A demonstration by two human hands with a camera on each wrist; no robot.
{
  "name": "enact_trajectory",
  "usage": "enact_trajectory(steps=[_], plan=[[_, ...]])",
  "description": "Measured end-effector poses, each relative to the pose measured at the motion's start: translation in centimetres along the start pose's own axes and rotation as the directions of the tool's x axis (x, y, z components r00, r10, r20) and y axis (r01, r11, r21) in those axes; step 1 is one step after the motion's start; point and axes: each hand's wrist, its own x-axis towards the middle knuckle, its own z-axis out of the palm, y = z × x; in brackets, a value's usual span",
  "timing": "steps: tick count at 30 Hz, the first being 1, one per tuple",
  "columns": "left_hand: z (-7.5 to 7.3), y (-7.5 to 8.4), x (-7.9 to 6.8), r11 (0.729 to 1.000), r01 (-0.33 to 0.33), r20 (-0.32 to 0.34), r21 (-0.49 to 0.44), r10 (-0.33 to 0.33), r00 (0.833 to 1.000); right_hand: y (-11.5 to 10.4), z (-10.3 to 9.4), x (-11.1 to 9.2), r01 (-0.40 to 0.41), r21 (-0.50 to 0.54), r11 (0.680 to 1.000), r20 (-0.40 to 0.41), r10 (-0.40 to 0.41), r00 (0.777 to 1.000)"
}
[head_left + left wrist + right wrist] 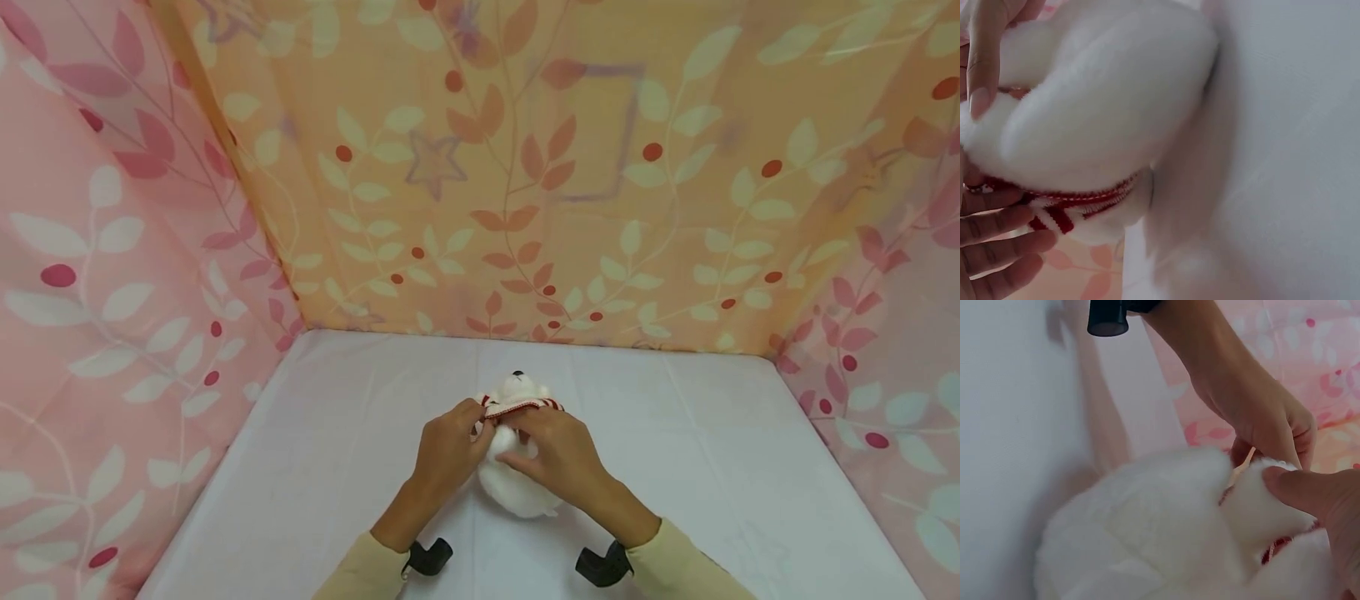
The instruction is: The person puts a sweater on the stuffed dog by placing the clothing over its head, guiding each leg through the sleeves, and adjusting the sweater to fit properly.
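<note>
A white plush bear (517, 492) lies on the white table, its face and black nose at the far end. It wears a red-and-white knit sweater (517, 409). At the sweater's left edge, my left hand (450, 446) pinches the knit between thumb and fingers. My right hand (562, 454) grips the bear from the right, its fingers at the sweater's edge. In the right wrist view the right thumb (1304, 489) presses on a fluffy white limb (1266, 509). Several left fingers (997, 256) lie along the striped sweater (1054, 212) in the left wrist view.
A white cloth covers the table (337, 467). Leaf-patterned fabric hangs round it, with an orange-lit back wall (510, 167) and pink side walls (112, 292). A black wrist-worn camera (430, 557) sits at the left wrist and another black camera (603, 567) at the right.
</note>
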Motion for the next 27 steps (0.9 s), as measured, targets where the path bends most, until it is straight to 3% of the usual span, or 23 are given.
enact_trajectory(steps=[3, 7, 15, 22, 27], plan=[[-0.13, -0.01, -0.06, 0.997, -0.075, -0.043, 0.025, 0.076, 0.996, 0.0, -0.02, -0.04, -0.075, 0.009, 0.997, -0.024, 0.075, 0.997], [-0.14, 0.2, -0.13, 0.991, -0.13, -0.075, 0.001, 0.13, 0.989, -0.09, -0.12, 0.04, -0.134, 0.01, 0.991, -0.045, 0.134, 0.99], [0.15, 0.49, -0.06, 0.985, -0.119, -0.064, -0.123, 0.112, 0.992, -0.23, -0.05, 0.07, -0.181, -0.024, 0.983, -0.085, 0.178, 0.98], [0.0, 0.7, -0.01, 0.985, -0.121, -0.055, -0.126, 0.115, 0.992, -0.13, 0.06, 0.2, -0.245, -0.076, 0.967, -0.184, 0.228, 0.956], [-0.18, 0.7, 0.11, 0.979, -0.15, -0.062, -0.137, 0.142, 0.988, 0.12, -0.06, 0.48, -0.227, -0.046, 0.973, -0.176, 0.216, 0.96]])
